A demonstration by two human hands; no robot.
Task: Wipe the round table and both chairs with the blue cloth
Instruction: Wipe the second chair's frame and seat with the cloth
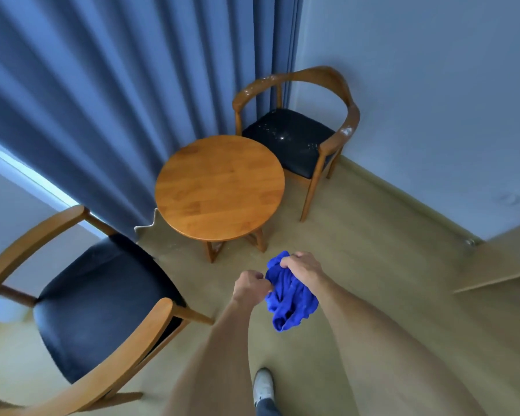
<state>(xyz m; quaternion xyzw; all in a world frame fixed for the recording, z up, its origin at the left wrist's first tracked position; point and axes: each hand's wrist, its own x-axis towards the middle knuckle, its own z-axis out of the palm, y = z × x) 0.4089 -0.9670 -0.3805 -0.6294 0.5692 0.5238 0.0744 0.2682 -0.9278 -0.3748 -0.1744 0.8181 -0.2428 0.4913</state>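
1. Just short of the round wooden table (219, 187), on my side of it and above the pale floor (357, 235), I hold the bunched bright-blue cloth (288, 298) in the air with both hands.
2. My right hand (303, 267) grips the top of the bundle, fingers curled over it; my left hand (249, 286) pinches its near edge, fingers closed on the fabric.
3. Judged from its drape, the cloth is light, soft and limp: it will sag unless gathered into a pad and pressed flat under one palm.
4. Beyond the table stands the far wooden armchair with a black seat (294, 139), its seat and armrests flecked white.
5. Left of the table stands the near wooden armchair with a black seat (102, 298).
6. Behind the table hangs a blue pleated curtain (117, 85).
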